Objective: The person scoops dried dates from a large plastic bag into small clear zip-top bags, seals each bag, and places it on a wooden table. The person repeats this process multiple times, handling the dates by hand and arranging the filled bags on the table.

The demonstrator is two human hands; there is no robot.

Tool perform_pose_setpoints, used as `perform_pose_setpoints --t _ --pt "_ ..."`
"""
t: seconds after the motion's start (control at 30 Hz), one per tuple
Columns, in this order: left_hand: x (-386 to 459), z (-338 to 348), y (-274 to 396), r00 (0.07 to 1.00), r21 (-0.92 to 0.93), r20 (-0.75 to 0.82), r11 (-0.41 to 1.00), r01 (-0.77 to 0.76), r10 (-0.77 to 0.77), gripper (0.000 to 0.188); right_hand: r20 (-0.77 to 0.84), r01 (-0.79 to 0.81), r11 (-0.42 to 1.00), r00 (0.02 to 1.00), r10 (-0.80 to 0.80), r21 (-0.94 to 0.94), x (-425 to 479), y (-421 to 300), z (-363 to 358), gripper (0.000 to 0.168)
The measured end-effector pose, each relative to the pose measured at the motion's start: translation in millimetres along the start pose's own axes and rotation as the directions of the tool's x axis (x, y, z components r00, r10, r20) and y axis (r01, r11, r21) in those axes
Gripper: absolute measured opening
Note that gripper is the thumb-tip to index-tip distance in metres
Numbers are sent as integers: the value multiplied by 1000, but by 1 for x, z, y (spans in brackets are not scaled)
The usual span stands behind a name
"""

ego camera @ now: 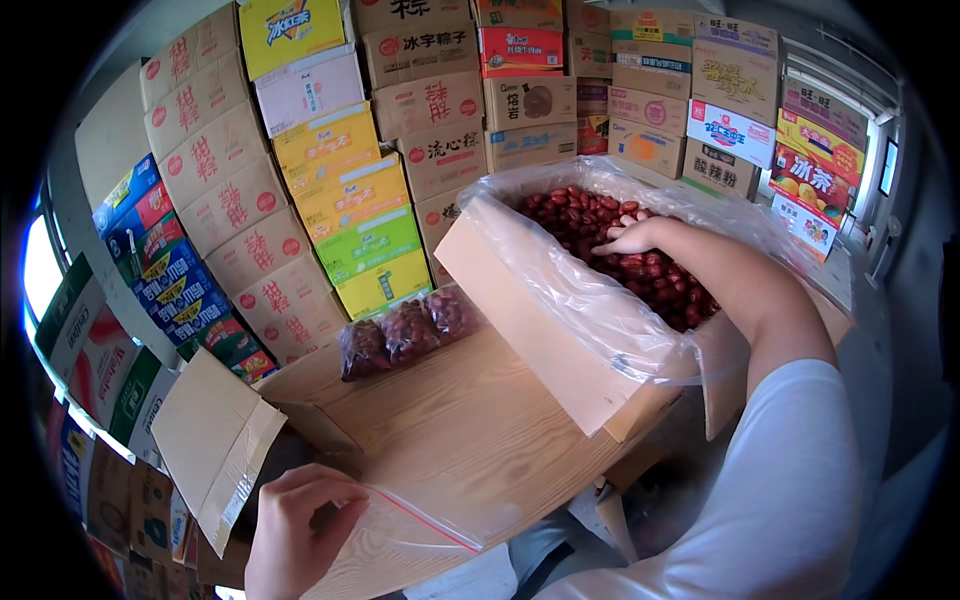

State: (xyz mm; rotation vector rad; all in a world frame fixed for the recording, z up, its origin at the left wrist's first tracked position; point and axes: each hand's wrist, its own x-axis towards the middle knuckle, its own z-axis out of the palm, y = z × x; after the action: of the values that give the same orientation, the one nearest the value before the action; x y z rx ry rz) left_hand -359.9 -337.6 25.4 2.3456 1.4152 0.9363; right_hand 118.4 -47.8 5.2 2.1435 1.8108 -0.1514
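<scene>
Between the thumb and fingers of my left hand (304,521) is one corner of a clear zip bag (442,525) with a red seal line. The bag looks flat, held low over the table's near edge. My right hand (630,234) reaches into a large cardboard box (517,307) lined with clear plastic film (615,315). Its fingers are spread and touch the dried red dates (660,277) that fill the box; whether any date is gripped cannot be told. Three filled clear bags of dates (411,330) stand in a row at the table's far edge.
The wooden table (450,405) lies under the box and bags. An open cardboard carton (217,435), its flap raised, sits at the left by my left hand. Stacked cartons (427,105) form a wall behind the table, and more boxes (97,345) stand at the left.
</scene>
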Motion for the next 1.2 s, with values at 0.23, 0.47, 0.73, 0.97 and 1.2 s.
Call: perform_pose_setpoints --t 0.23,0.47,0.73,0.97,1.2 --pt "53 -9 5 981 -63 190 997 -39 50 10 -97 -6 998 995 12 64 6 17 13 83" --pt "168 -28 59 975 110 224 993 -32 7 9 -125 27 997 992 -17 74 5 27 11 75" --pt "321 -9 110 931 -4 -234 958 -288 279 29 -110 244 962 967 -231 123 39 24 11 77" --pt "377 190 116 548 -202 -803 760 -618 232 16 -84 211 975 975 -204 77 4 15 -6 82" --pt "380 293 91 770 -233 -567 840 -491 292 24 -92 431 882 902 -421 190 18 17 -3 84"
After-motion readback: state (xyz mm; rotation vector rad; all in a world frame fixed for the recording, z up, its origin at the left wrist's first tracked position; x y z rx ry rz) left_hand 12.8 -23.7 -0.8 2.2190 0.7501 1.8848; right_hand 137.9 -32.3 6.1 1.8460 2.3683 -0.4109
